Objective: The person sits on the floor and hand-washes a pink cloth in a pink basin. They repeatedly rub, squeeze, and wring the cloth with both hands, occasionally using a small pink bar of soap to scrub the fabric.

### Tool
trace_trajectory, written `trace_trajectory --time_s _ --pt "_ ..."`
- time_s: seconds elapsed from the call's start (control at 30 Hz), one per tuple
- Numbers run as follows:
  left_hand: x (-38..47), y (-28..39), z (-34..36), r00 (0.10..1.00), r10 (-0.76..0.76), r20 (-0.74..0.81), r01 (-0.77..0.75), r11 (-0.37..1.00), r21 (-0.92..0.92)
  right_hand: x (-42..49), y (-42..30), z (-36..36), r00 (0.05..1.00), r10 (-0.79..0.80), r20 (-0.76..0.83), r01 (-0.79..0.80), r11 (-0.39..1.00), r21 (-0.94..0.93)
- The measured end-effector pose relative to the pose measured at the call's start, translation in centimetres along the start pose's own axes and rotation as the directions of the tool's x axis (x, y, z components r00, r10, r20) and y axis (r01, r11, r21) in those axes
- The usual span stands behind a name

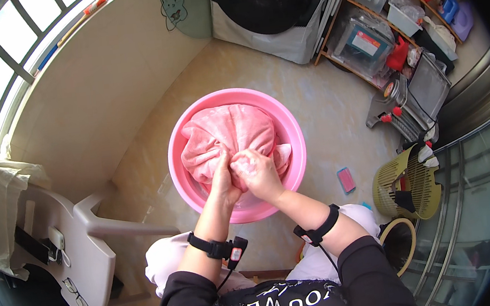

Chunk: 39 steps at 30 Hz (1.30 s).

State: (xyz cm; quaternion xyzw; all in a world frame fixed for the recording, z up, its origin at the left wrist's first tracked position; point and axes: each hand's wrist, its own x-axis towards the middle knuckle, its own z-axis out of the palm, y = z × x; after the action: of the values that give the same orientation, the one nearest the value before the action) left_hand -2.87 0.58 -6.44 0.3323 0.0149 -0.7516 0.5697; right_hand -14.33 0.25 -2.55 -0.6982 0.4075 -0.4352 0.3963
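A bulky pink cloth point(233, 125), bunched up and wet-looking, fills most of a round pink plastic basin point(297, 147) on the floor in front of me. My left hand point(224, 179) grips a fold at the cloth's near side, thumb on top. Close beside it, my right hand point(256, 172) is closed on a gathered part of the same cloth, with whitish suds or wet fabric between its fingers. A paler corner of cloth point(282, 155) lies against the basin's right wall. The cloth's underside is hidden.
A plastic chair point(98, 244) with glasses point(76, 296) on it stands at left. On the floor to the right lie a pink soap bar or brush in a blue holder point(346, 181) and a yellow-green basket point(391, 182). Loaded shelves point(363, 46) stand at upper right.
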Motion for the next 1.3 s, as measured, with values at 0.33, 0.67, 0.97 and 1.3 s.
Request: trace_trajectory --time_s 0.33,0.67,0.97,1.3 --pt "4.0 -4.3 -4.1 0.956 0.244 0.161 -0.225 0.966 -0.125 0.3 2.5 2.4 0.981 -0.158 -0.115 0.100 0.911 -0.399" --pt "0.0 -1.5 2.0 0.991 0.135 0.006 -0.134 0.986 -0.099 3.7 5.7 -0.8 0.901 0.210 -0.380 -0.214 0.976 0.032" --pt "-0.2 0.6 0.5 0.906 0.130 0.403 -0.065 0.983 -0.170 -1.3 1.4 -1.1 0.975 -0.213 0.064 0.222 0.922 -0.317" --pt "0.8 -4.8 -0.1 0.990 0.099 -0.096 -0.085 0.987 0.138 2.2 2.9 0.0 0.946 -0.010 -0.324 -0.084 0.958 -0.275"
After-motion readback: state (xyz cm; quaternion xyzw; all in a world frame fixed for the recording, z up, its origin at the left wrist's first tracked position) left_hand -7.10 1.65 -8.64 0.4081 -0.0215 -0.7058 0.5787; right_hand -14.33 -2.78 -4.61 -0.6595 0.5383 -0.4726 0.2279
